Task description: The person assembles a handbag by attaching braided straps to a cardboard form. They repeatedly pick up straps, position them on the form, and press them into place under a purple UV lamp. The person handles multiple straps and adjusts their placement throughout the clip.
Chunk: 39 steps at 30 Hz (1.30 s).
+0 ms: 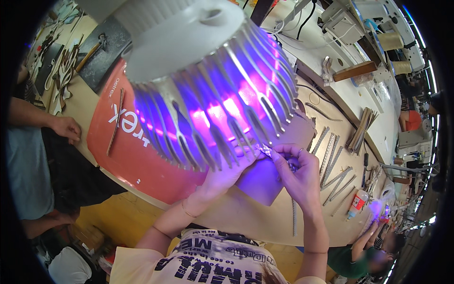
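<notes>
Two hands meet just right of centre, under the violet glow of a finned lamp (pixel 208 80) that fills the picture from ten to one o'clock. The right hand (pixel 299 177) is closed in a fingertip pinch on a small glittering strip piece (pixel 266 150), while the left hand (pixel 227 173) is cupped beneath with its fingers curled up to the same piece — it appears to steady the other end, though the lamp's rim hides part of the fingers, so I cannot be sure of its grip. The piece sits between both sets of fingertips, above a pale card sheet (pixel 265 182) on the tan worktable (pixel 236 213).

As a judgement: the piece is tiny and pinched only at its edges, so a slip of either thumb could drop it among the look-alike strips nearby; the lamp housing hangs very close, and a raised knuckle could knock it.

The piece looks narrow, metallic and sparkly, tinted purple by the light.

Toward three o'clock lie rows of similar long beaded strips (pixel 333 163); at four o'clock stands a small glue bottle (pixel 357 203). An orange board (pixel 135 151) lies at eight to nine o'clock, and another person's hand (pixel 66 128) rests at nine.
</notes>
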{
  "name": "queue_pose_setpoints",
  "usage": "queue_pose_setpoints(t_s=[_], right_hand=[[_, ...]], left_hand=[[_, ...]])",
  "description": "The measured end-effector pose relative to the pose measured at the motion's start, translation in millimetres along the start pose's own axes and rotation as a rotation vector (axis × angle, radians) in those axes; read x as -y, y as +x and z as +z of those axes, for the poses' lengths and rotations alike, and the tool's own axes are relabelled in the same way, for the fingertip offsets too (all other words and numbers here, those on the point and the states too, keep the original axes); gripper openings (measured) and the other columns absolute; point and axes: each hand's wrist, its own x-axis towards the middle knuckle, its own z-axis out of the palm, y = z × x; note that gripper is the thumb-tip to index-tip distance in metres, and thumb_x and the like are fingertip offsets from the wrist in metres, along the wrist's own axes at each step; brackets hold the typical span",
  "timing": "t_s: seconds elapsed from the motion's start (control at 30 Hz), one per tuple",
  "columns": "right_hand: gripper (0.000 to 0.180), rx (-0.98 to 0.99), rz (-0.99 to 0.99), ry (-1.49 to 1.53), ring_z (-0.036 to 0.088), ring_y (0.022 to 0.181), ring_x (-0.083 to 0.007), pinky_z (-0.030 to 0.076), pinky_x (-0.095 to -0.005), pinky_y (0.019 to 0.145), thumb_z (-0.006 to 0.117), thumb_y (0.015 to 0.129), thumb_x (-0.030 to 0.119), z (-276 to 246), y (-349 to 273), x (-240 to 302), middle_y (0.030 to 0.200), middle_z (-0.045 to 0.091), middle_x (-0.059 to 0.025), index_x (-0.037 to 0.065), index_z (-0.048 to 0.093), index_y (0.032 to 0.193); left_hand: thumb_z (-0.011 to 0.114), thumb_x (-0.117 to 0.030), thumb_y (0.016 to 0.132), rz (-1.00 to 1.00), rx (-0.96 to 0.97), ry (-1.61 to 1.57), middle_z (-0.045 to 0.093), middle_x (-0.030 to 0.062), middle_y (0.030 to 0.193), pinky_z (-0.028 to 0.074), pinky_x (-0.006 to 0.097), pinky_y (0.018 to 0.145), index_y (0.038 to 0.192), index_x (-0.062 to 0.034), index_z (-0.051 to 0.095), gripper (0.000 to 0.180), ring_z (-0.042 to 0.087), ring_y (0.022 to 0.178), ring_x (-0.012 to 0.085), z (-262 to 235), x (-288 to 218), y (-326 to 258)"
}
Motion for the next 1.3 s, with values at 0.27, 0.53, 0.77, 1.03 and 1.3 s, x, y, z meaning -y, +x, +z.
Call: queue_pose_setpoints(t_s=[0.27,0.53,0.77,1.03,1.3], right_hand=[[0.016,0.004,-0.018,-0.037,0.054,0.056,-0.0033,0.042,-0.0191,0.050,0.064,0.091,0.006,-1.6,0.3,1.1,0.071,0.063,-0.0014,-0.006,0.067,0.100],[0.016,0.026,-0.008,-0.058,0.053,0.055,-0.0029,0.041,-0.0192,0.050,0.065,0.090,0.007,-3.2,2.4,3.2,0.069,0.062,-0.0003,-0.006,0.067,0.099],[0.016,0.035,-0.007,-0.076,0.053,0.056,-0.0033,0.042,-0.0198,0.050,0.066,0.089,0.008,-2.9,3.5,3.9,0.069,0.063,-0.0013,-0.006,0.068,0.097],[0.015,0.037,0.065,0.085,0.058,0.056,-0.0044,0.046,-0.0190,0.049,0.067,0.088,0.004,-10.1,3.4,4.8,0.075,0.061,-0.0027,-0.006,0.060,0.096],[0.019,0.047,0.051,0.085,0.057,0.055,-0.0042,0.045,-0.0184,0.045,0.068,0.086,0.002,-13.6,3.7,-1.0,0.076,0.058,-0.0029,-0.003,0.054,0.097]], left_hand=[[0.061,-0.002,0.093,0.022,0.006,-0.053,0.069,0.0168,0.108,0.052,0.025,0.090,0.138,0.0050,0.042,0.049,0.067,0.098,0.0157,4.6,-8.5,-1.5],[0.059,-0.002,0.094,0.049,0.038,-0.116,0.069,0.0177,0.107,0.053,0.026,0.090,0.139,0.0053,0.040,0.049,0.068,0.098,0.0171,-0.5,-6.3,-0.1],[0.060,-0.002,0.093,0.088,-0.027,-0.046,0.071,0.0158,0.100,0.054,0.026,0.086,0.131,0.0059,0.047,0.041,0.069,0.093,0.0163,0.4,-7.4,5.8],[0.062,-0.002,0.092,-0.010,-0.048,-0.171,0.072,0.0117,0.089,0.053,0.023,0.078,0.118,0.0020,0.053,0.028,0.068,0.082,0.0136,3.0,-6.1,11.4],[0.065,-0.003,0.090,-0.077,-0.065,-0.128,0.071,0.0101,0.088,0.054,0.022,0.071,0.114,0.0000,0.051,0.027,0.068,0.080,0.0129,-10.3,-0.5,17.9]])
